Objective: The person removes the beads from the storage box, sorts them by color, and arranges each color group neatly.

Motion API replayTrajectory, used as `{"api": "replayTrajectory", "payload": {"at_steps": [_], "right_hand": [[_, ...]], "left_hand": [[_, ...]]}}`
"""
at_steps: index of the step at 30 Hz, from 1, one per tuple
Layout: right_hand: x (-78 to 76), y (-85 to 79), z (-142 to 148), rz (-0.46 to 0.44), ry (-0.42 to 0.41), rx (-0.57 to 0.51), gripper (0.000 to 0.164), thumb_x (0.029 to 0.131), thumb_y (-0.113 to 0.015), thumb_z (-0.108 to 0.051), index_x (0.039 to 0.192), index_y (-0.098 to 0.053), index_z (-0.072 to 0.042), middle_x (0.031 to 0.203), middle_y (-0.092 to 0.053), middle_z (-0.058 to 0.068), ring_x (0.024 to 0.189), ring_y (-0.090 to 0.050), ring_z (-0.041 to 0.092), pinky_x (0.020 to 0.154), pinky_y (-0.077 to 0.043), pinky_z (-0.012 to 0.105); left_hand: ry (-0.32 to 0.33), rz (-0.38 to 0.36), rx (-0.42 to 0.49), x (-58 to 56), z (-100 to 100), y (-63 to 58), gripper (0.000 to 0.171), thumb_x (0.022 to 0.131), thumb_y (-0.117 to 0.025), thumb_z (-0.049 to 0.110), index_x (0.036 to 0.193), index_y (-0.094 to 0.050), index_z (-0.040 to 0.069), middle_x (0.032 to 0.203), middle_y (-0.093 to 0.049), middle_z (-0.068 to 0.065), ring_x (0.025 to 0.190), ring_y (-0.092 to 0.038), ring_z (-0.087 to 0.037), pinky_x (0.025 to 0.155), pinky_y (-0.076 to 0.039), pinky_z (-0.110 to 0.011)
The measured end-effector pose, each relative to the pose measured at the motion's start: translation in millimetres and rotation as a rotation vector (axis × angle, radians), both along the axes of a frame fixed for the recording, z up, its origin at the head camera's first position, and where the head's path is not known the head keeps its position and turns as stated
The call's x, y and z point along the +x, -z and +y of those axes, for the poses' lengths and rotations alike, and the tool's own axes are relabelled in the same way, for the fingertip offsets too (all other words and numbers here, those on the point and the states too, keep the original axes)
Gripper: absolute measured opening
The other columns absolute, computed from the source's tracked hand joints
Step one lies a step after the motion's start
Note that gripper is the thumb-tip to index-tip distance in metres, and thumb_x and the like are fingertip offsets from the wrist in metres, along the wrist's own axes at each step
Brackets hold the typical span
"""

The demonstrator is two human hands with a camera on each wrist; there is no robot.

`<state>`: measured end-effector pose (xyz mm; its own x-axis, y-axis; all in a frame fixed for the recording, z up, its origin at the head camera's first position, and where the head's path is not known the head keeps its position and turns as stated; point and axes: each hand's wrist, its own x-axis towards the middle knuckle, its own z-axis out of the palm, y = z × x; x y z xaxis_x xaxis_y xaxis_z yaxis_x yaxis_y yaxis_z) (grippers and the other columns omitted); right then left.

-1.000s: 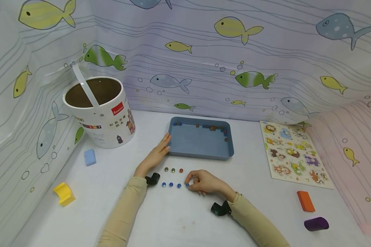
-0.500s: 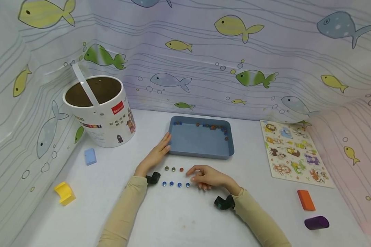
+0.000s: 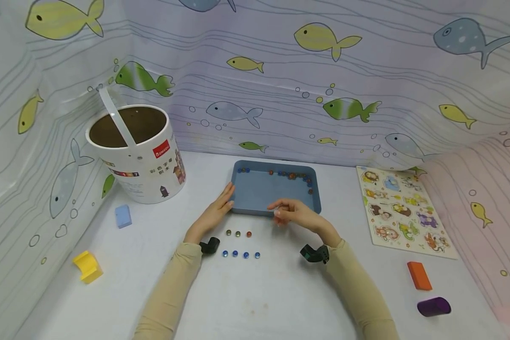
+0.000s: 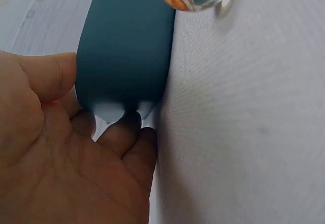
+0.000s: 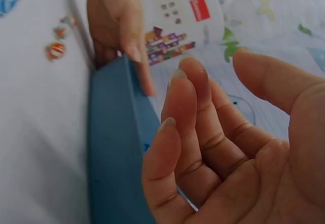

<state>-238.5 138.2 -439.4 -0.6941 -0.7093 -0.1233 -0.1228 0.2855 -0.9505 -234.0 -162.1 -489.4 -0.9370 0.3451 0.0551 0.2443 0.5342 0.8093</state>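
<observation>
A shallow blue-grey tray (image 3: 255,194) holds several glass marbles (image 3: 292,175) along its far and right sides. My left hand (image 3: 212,215) touches the tray's left end with its fingers extended; the left wrist view shows the thumb and fingertips against the tray wall (image 4: 124,46). Above the tray's front edge hovers my right hand (image 3: 297,216), fingers loosely bent and holding nothing, as the right wrist view confirms. On the cloth before the tray lie two greenish marbles (image 3: 237,233) and an orange marble (image 3: 249,234) in one row. Nearer is a row of several blue marbles (image 3: 246,255).
A white bucket (image 3: 153,174) with a handle stands at the back left. Left of the hands lie a light blue block (image 3: 123,216) and a yellow block (image 3: 87,267). To the right are an animal puzzle board (image 3: 391,236), an orange block (image 3: 419,276) and a purple block (image 3: 434,307).
My right hand has let go of the rightmost blue marble and moved up and away to the tray's front edge. The left hand stays at the tray.
</observation>
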Motion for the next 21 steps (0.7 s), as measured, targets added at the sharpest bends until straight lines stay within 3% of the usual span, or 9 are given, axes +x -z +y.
{"api": "replayTrajectory", "payload": {"at_steps": [7, 9, 14, 21], "right_hand": [[-37.4, -11.0, -5, 0.012, 0.104, 0.02, 0.037, 0.102, -0.049, -0.022, 0.133, -0.053, -0.001, 0.094, -0.066, 0.009, 0.094, -0.061, 0.041, 0.082, -0.055, 0.043], [-48.7, -11.8, -10, -0.011, 0.148, 0.016, 0.039, 0.102, -0.049, -0.022, 0.134, -0.052, 0.0, 0.097, -0.065, 0.011, 0.098, -0.059, 0.043, 0.087, -0.054, 0.047], [-74.6, -8.9, -19, -0.07, 0.237, -0.005, 0.044, 0.103, -0.048, -0.024, 0.138, -0.049, 0.002, 0.102, -0.063, 0.012, 0.108, -0.052, 0.048, 0.098, -0.047, 0.054], [-103.3, -1.3, -31, -0.115, 0.345, -0.043, 0.046, 0.102, -0.05, -0.027, 0.138, -0.049, 0.001, 0.098, -0.064, 0.003, 0.107, -0.057, 0.038, 0.097, -0.048, 0.046]], "left_hand": [[-0.001, 0.004, -0.003, -0.7, -1, 0.1, 0.055, 0.106, -0.038, 0.019, 0.154, -0.018, 0.001, 0.164, -0.005, -0.012, 0.151, -0.008, -0.035, 0.122, -0.011, -0.053], [-0.006, 0.001, -0.004, -0.7, -1, -0.2, 0.055, 0.106, -0.038, 0.02, 0.154, -0.019, 0.002, 0.164, -0.006, -0.012, 0.151, -0.008, -0.034, 0.122, -0.011, -0.053], [-0.005, 0.001, 0.005, -0.3, -1, 0.5, 0.055, 0.105, -0.038, 0.017, 0.153, -0.018, 0.0, 0.164, -0.005, -0.013, 0.15, -0.008, -0.036, 0.121, -0.011, -0.055], [-0.001, 0.002, 0.012, 0.0, 0, -1.4, 0.054, 0.105, -0.039, 0.018, 0.153, -0.02, 0.0, 0.164, -0.006, -0.013, 0.15, -0.008, -0.036, 0.122, -0.011, -0.054]]}}
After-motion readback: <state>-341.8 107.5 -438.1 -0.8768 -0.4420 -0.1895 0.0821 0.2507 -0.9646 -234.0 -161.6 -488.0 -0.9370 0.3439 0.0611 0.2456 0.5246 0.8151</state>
